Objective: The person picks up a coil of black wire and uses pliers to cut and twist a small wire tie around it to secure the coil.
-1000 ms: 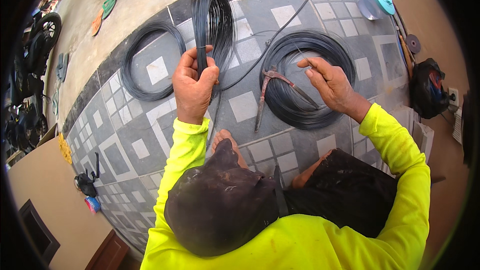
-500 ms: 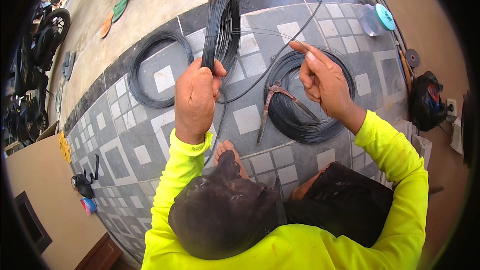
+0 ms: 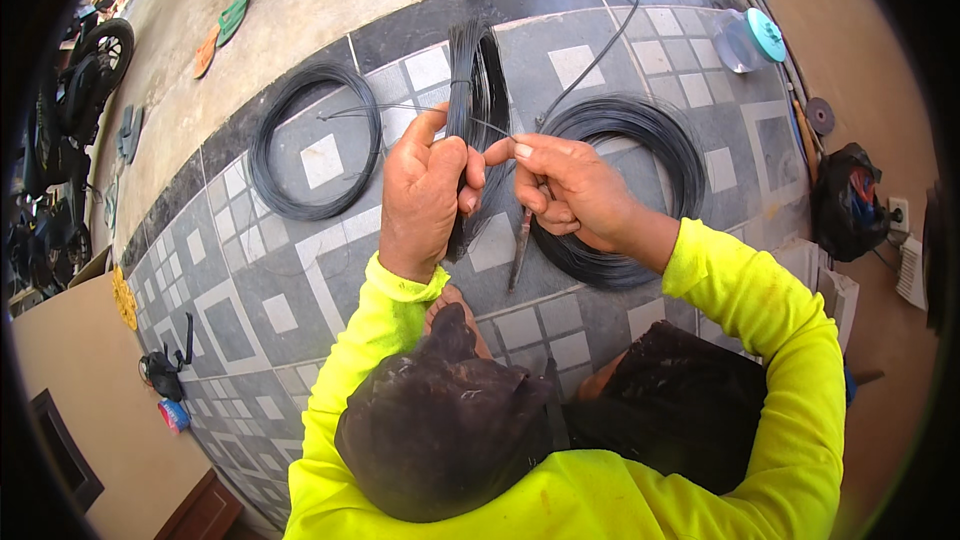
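My left hand (image 3: 425,185) is closed around a bundled coil of thin dark wire (image 3: 464,70), which stands upright above the tiled floor. With thumb and forefinger my right hand (image 3: 580,188) pinches a strand of wire just right of the coil. That strand crosses the coil, and its loose end sticks out to the left. A larger coil of wire (image 3: 690,155) lies on the floor behind my right hand. One reddish handle of the pincers (image 3: 521,250) shows below that hand; their head is hidden. Another wire coil (image 3: 262,160) lies flat on the left.
A dark cable (image 3: 618,45) runs across the floor at the back. A clear jar with a turquoise lid (image 3: 766,36) and a black bag (image 3: 848,202) stand along the right wall. Flip-flops (image 3: 233,17) lie far left near a motorbike (image 3: 100,70). My bare foot is close below.
My right hand has moved left to the bundled coil, bringing the wire strand across it. The left hand has shifted slightly right, and the coil sits lower. The pincers are now mostly covered.
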A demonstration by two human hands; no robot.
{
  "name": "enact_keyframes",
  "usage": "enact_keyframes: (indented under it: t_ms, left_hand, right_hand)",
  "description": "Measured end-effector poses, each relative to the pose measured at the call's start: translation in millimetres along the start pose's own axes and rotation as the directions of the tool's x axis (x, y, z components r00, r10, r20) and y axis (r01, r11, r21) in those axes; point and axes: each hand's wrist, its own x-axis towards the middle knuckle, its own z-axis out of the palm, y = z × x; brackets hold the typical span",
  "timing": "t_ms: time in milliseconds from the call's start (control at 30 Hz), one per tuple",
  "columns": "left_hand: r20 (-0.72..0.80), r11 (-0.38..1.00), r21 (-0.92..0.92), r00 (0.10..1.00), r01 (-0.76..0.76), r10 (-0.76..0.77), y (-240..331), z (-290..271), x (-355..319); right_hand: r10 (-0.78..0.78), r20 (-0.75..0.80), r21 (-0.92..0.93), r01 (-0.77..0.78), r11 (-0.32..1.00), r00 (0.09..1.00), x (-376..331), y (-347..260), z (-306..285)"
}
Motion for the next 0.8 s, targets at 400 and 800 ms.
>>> enact_keyframes:
  t_ms: [400, 800]
  left_hand:
    - [-0.134, 0.978, 0.063, 0.969, -0.199, 0.206, -14.3, 14.7, 0.1]
    - [-0.040, 0.675, 0.633, 0.855, -0.378, 0.517, -25.4, 23.7, -0.6]
  right_hand:
    - [-0.292, -0.058, -0.666, 0.181, 0.724, 0.955, -2.3, -23.1, -4.1]
    - [-0.288, 0.078, -0.939, 0.167, 0.301, 0.954, 2.9, -85.6, 5.1]
